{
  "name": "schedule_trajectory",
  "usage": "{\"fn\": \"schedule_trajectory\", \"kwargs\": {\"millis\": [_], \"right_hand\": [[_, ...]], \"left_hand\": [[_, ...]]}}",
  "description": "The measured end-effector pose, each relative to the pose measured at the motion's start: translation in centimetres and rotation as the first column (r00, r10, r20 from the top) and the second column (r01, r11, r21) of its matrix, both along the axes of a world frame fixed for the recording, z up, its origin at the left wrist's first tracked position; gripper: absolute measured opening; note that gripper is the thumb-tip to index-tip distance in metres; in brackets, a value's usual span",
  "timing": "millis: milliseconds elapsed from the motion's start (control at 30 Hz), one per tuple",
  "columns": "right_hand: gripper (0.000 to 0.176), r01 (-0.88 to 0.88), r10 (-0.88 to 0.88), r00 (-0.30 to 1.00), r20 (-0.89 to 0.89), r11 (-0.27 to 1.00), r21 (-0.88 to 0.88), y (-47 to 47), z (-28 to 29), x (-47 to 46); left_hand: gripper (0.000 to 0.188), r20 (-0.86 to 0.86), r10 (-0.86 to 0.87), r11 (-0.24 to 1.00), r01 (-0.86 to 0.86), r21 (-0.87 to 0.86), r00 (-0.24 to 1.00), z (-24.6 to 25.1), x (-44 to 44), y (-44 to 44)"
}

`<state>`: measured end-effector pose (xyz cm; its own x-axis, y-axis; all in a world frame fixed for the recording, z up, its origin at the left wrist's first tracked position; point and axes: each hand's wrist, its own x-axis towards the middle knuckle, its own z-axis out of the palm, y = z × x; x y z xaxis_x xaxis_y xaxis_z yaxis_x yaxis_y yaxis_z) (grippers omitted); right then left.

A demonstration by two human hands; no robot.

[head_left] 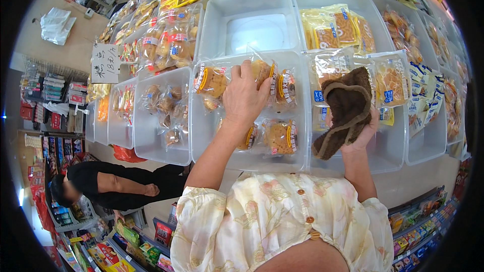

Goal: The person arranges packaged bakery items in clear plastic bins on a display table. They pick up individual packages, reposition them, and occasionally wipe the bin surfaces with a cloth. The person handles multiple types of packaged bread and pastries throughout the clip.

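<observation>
My left hand point(244, 96) reaches into a translucent plastic bin point(302, 136) of packaged baked goods, its fingers on a clear-wrapped bread point(261, 71); the fingertips are partly hidden, so how firmly they hold it is unclear. Other wrapped breads lie around the hand: one at the upper left of the bin point(213, 81), one to the right point(285, 87) and one nearer me point(280, 136). My right hand point(361, 134) holds a folded dark brown plush cloth point(346, 105) above the neighbouring bin, over several clear packs of flat bread point(391, 79).
Bins of wrapped snacks surround both hands, among them small cakes point(166, 100) and yellow packs point(336, 28). A handwritten sign point(105, 63) stands at the left. A person in black point(113, 183) is at the lower left, beside shelves of goods point(109, 253).
</observation>
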<state>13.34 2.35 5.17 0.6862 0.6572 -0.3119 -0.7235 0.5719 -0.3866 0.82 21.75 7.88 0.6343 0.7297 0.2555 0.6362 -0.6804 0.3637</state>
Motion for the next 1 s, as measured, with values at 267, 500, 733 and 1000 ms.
{"fn": "schedule_trajectory", "kwargs": {"millis": [267,500,733,1000], "right_hand": [[0.052,0.059,-0.06,0.993,-0.097,0.998,-0.011,0.7,1.1,-0.3],[0.05,-0.118,0.095,0.986,0.136,0.978,0.17,-0.5,-1.1,0.4],[0.05,-0.142,0.113,0.98,0.162,0.973,0.181,-0.5,-1.7,0.6],[0.049,-0.112,0.097,0.991,0.096,0.981,0.159,-0.4,-1.4,0.3]], "left_hand": [[0.045,0.054,-0.07,0.877,0.036,0.48,0.996,-0.7,-0.8,1.0],[0.039,0.025,-0.454,0.873,0.451,-0.188,0.89,2.1,-5.9,-2.6],[0.05,-0.217,-0.299,0.777,0.105,-0.621,0.929,-4.5,-8.1,-4.3],[0.057,-0.008,-0.235,0.6,0.139,-0.788,0.972,-7.8,-7.2,-5.2]]}}
